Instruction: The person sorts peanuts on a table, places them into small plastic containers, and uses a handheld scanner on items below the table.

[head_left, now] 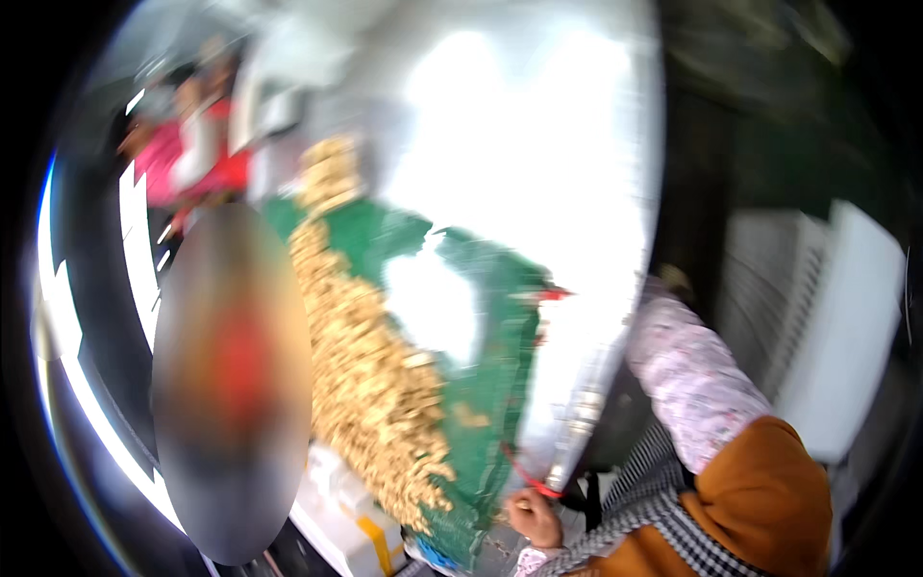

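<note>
The view is blurred and tilted. My left hand, its fingers curled, is at the lower end of the shiny metal table, beside a thin red cord; a small pale piece may be at its fingertips. My right arm, in a floral sleeve, reaches along the table's outer edge; a blurred brownish patch at its end may be the hand, but its fingers cannot be made out. A long heap of small tan pieces lies on green mesh cloth on the table.
A white box with yellow tape stands below the heap. People in pink and red are at the far upper left. A blurred oval covers part of the left. White and grey crates are at the right, behind my arm. Glare hides much of the metal surface.
</note>
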The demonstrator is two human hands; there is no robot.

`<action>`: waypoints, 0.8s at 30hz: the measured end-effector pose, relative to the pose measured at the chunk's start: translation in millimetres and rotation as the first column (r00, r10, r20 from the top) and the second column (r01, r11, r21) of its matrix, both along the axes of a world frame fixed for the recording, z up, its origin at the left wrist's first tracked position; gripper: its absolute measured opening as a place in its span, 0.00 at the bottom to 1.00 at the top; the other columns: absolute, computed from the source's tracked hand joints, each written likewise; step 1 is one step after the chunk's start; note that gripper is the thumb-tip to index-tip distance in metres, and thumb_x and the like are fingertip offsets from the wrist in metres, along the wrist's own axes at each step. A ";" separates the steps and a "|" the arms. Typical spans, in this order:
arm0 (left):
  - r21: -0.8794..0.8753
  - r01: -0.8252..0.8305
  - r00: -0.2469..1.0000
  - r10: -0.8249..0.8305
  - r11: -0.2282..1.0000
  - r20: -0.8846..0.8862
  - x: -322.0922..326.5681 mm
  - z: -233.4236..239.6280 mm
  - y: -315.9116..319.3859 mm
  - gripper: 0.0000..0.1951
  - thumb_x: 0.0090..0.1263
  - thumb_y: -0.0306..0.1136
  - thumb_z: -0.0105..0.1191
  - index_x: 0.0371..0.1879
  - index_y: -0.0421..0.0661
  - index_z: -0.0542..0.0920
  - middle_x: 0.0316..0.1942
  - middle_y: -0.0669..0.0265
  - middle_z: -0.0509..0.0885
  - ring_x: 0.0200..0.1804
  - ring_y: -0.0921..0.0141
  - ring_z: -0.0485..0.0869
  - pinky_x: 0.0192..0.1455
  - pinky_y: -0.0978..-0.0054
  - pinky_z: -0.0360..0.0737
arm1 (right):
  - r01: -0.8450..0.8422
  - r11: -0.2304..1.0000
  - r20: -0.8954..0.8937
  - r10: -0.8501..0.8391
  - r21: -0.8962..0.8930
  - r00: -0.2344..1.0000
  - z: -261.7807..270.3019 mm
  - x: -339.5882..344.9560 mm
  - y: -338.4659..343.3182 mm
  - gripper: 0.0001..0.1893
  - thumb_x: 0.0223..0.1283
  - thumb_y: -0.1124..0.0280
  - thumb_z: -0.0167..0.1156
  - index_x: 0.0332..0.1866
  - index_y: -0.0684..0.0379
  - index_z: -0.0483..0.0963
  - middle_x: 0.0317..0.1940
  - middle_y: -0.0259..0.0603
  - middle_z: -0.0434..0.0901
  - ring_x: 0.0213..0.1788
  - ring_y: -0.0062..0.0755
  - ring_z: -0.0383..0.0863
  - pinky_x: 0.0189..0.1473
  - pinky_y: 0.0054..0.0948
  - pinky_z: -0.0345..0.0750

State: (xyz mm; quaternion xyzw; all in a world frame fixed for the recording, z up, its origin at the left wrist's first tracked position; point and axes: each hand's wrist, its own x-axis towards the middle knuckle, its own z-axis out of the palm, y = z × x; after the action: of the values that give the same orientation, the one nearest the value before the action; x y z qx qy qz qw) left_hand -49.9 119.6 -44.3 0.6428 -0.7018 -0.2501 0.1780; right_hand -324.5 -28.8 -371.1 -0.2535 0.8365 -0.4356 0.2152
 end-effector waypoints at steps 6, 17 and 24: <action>0.152 0.029 0.923 0.032 0.988 -0.384 0.7 15.2 -20.1 0.06 0.75 0.26 0.45 0.33 0.41 0.72 0.25 0.62 0.79 0.26 0.75 0.76 0.30 0.80 0.74 | 0.084 0.970 0.111 -0.112 0.229 0.987 -23.9 -3.6 26.8 0.24 0.53 0.65 0.58 0.53 0.69 0.69 0.51 0.57 0.72 0.56 0.57 0.72 0.57 0.42 0.72; 0.046 -0.004 0.984 0.012 0.999 -0.180 -4.3 10.2 16.7 0.05 0.72 0.26 0.50 0.31 0.44 0.73 0.20 0.63 0.80 0.20 0.72 0.77 0.24 0.76 0.72 | 0.019 0.957 0.140 -0.062 0.289 0.988 -43.3 -5.3 59.9 0.30 0.49 0.63 0.63 0.58 0.63 0.67 0.54 0.58 0.70 0.58 0.57 0.71 0.58 0.42 0.71; 0.206 -0.020 0.918 0.100 0.978 -0.384 -12.9 15.7 24.7 0.08 0.74 0.26 0.47 0.29 0.42 0.70 0.22 0.63 0.75 0.24 0.74 0.73 0.28 0.77 0.71 | 0.011 0.987 0.142 -0.035 0.163 0.989 -43.0 -7.6 66.8 0.34 0.46 0.61 0.66 0.61 0.60 0.66 0.56 0.58 0.68 0.59 0.57 0.70 0.60 0.42 0.71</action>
State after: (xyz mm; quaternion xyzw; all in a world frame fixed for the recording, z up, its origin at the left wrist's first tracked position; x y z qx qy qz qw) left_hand -62.9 144.3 -28.6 0.6155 -0.6036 -0.4366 0.2575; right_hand -332.2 38.0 -414.1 -0.1934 0.8541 -0.3860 0.2901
